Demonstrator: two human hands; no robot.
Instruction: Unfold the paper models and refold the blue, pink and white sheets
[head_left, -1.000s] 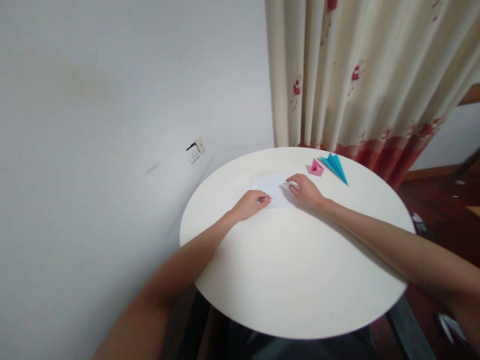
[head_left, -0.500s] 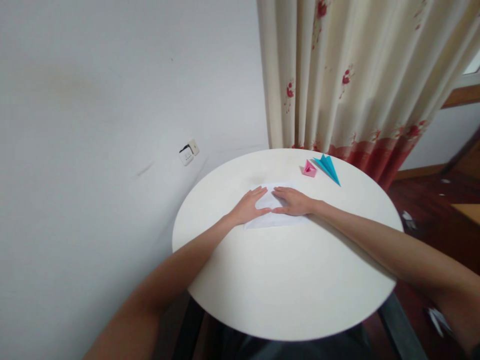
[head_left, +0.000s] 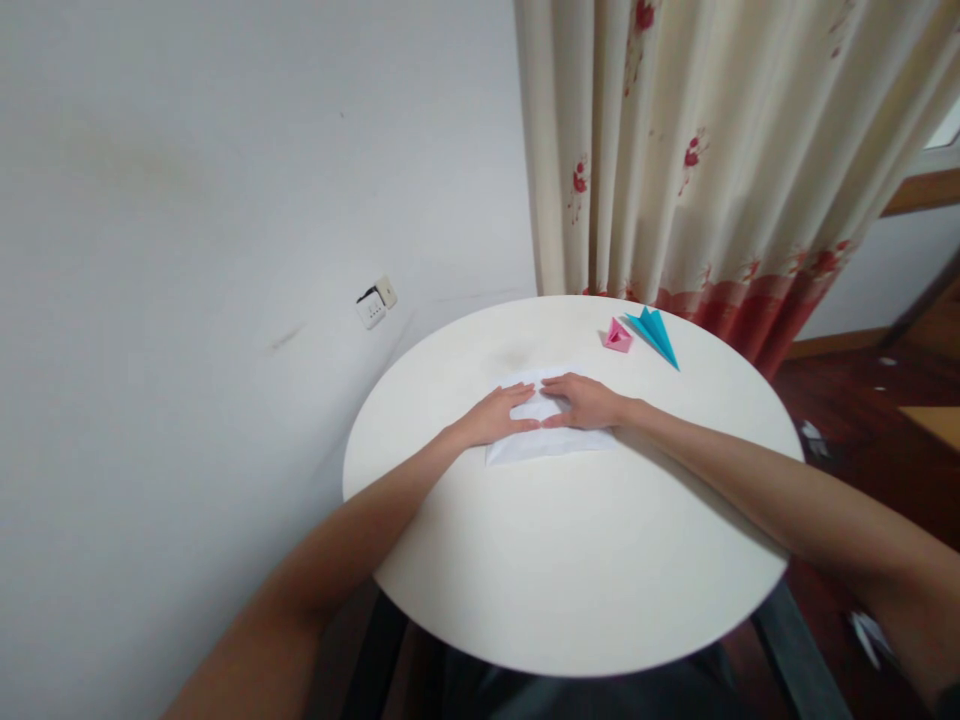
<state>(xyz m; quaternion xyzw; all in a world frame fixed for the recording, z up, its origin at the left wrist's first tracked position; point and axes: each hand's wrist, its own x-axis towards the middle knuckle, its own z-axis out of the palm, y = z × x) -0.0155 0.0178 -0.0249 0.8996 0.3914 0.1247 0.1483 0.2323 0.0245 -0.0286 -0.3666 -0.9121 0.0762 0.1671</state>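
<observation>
A white sheet of paper (head_left: 551,445) lies on the round white table (head_left: 585,560), and its near edge looks folded. My left hand (head_left: 501,414) rests flat on the paper's left part with fingers stretched out. On the right part lies my right hand (head_left: 585,402), its fingers extended and the thumb apart from them. The two thumbs nearly meet over the middle of the sheet. Both palms cover much of the paper. Whether a fingertip pinches the paper cannot be seen.
Toward the table's far right sit a pink folded paper piece (head_left: 617,337) and a blue paper plane (head_left: 655,336). Behind the table hangs a floral curtain (head_left: 675,150). A wall socket (head_left: 371,310) is at the left. White scraps (head_left: 814,438) lie on the floor.
The paper has shifted slightly toward me, showing a little more of its near edge. My left hand has moved down a little; both hands stay on the sheet.
</observation>
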